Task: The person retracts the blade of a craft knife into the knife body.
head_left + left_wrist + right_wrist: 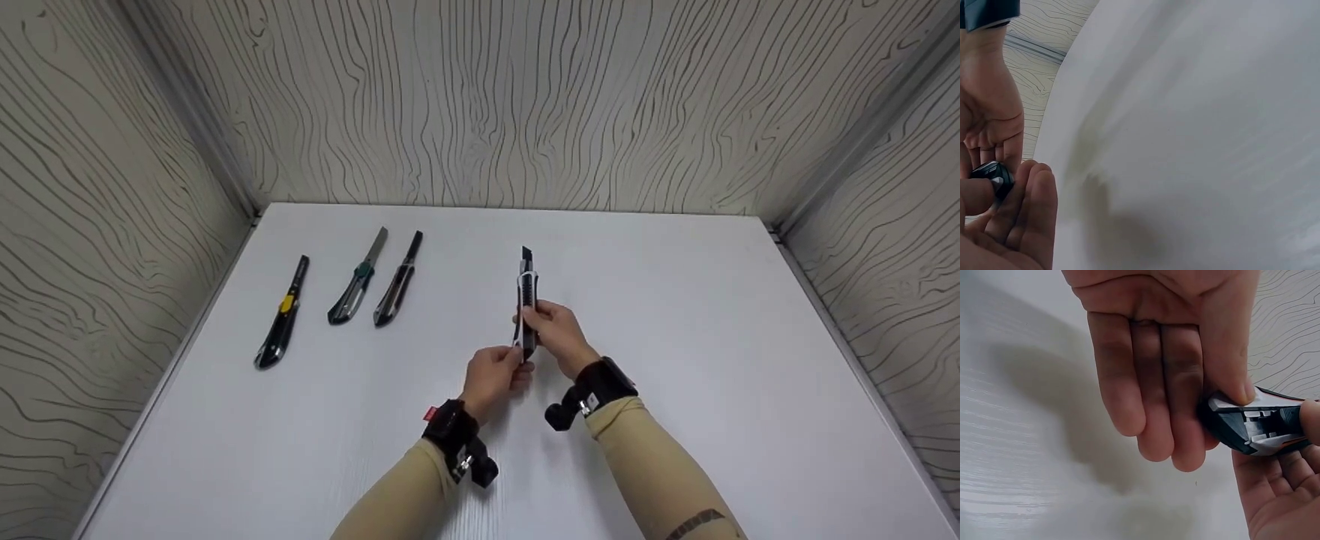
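Upright in the head view, a black-and-white utility knife [528,289] points its dark blade tip away from me. My right hand [559,330] grips the knife's body, its thumb lying along the front face. At the butt end, my left hand [491,379] pinches the handle between thumb and fingers. In the right wrist view, the left hand [1157,377] has its thumb on the edge of the knife's end [1230,427], while the right thumb [1311,422] presses near the slotted channel. The left wrist view shows only the knife's dark butt [996,177] between both hands.
Left of the hands lie a black knife with a yellow slider [281,322], a knife with a green slider [352,292] and a dark-handled knife [394,296], blades pointing away. They rest on a white table [675,315] enclosed by wood-grain panels [480,97].
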`<state>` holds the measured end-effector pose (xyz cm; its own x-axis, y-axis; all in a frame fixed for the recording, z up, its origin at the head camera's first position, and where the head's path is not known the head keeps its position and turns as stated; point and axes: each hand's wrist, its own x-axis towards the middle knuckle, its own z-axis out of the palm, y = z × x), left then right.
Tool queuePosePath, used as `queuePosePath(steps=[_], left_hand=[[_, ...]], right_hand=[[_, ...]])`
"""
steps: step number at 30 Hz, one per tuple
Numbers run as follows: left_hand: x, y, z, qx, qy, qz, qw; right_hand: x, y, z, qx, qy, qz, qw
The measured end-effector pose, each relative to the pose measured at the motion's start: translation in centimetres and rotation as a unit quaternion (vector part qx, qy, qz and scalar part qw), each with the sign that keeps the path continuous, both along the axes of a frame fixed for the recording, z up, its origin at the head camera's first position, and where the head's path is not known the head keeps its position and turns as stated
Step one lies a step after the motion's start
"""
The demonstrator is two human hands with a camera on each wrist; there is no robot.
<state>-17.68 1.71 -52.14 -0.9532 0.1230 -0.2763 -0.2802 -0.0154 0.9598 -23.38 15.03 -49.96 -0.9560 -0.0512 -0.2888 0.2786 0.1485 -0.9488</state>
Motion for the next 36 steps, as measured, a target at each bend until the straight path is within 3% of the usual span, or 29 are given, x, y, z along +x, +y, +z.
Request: queuePosePath(steps=[11, 36], left_hand=[[0.05, -0.07, -0.09, -0.017, 0.0, 0.0, 0.9999], [-0.17, -0.04, -0.13, -0.009, -0.009, 0.005, 0.9999]], right_hand=[[0.01, -0.16, -0.06, 0.006, -0.007, -0.006, 1.0], [0.19, -0.26, 0.17, 0.009, 0.001, 0.002, 1.0]])
